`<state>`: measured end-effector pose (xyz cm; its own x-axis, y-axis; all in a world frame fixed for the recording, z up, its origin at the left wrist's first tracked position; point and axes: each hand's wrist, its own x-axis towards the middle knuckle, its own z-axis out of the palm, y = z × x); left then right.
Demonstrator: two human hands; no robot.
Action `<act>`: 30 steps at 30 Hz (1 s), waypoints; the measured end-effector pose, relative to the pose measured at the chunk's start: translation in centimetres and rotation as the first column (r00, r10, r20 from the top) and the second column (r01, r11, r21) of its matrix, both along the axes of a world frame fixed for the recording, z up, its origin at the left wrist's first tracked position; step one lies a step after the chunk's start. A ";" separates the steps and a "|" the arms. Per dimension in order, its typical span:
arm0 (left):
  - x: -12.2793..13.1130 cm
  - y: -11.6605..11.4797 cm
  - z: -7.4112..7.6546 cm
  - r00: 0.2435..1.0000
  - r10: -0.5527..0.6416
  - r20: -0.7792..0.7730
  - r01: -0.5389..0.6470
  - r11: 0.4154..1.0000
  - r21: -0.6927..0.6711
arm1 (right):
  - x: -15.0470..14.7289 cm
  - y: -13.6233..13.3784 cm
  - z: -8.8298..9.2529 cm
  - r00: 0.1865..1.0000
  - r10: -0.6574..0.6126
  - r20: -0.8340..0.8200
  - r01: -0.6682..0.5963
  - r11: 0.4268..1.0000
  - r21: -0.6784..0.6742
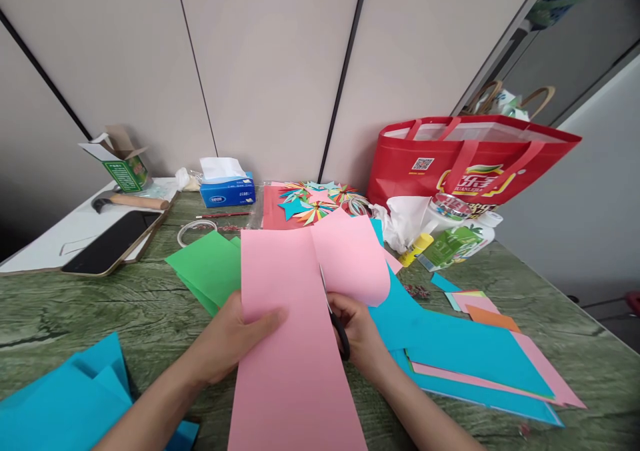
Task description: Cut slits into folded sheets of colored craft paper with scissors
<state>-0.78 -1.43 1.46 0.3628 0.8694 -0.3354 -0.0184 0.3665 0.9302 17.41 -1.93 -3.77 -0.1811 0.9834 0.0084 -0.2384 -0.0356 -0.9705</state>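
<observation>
A sheet of pink paper (295, 371) is held up over the table, cut part of the way along its length. My left hand (235, 337) grips its left edge, thumb on the front and fingers hidden behind. In my right hand (357, 334) is a pair of scissors (341, 337) with black handles, its blades in the cut. The strip on the right of the cut curls over (355, 257) above my right hand. Behind the left edge lies folded green paper (210, 267). Blue sheets (450, 344) are spread to the right of my right hand.
Folded blue paper (65, 404) lies front left. A phone (115, 241), hammer (133, 201) and green box (125, 167) stand left. At the back are a tissue box (227, 192), paper stars (320, 201), a glue stick (416, 249) and a red bag (450, 164).
</observation>
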 end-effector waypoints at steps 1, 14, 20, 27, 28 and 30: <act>0.0 0.0 0.1 1.000 -0.001 -0.002 0.001 1.000 0.000 | 0.0 0.0 0.0 1.000 0.000 0.002 0.000 1.000 -0.004; 0.1 -0.1 0.2 1.000 0.016 0.014 -0.016 1.000 -0.005 | 0.0 -0.1 -0.1 1.000 -0.008 0.025 0.010 0.999 -0.043; 0.1 0.0 0.1 1.000 0.004 0.015 -0.004 1.000 -0.003 | 0.0 -0.2 0.0 0.998 -0.024 0.050 0.025 1.000 -0.015; 0.2 0.0 0.4 1.000 0.015 -0.017 -0.015 1.000 0.008 | 0.0 -0.1 0.1 0.999 -0.013 0.044 0.013 1.000 0.001; 0.3 -0.1 0.4 1.000 0.003 -0.022 -0.003 1.000 0.009 | 0.0 -0.1 0.3 0.999 -0.012 0.040 0.012 1.000 0.016; 0.3 -0.1 0.4 0.999 -0.022 -0.032 0.023 1.000 0.013 | 0.0 0.0 0.7 0.999 -0.015 0.037 0.013 0.999 0.038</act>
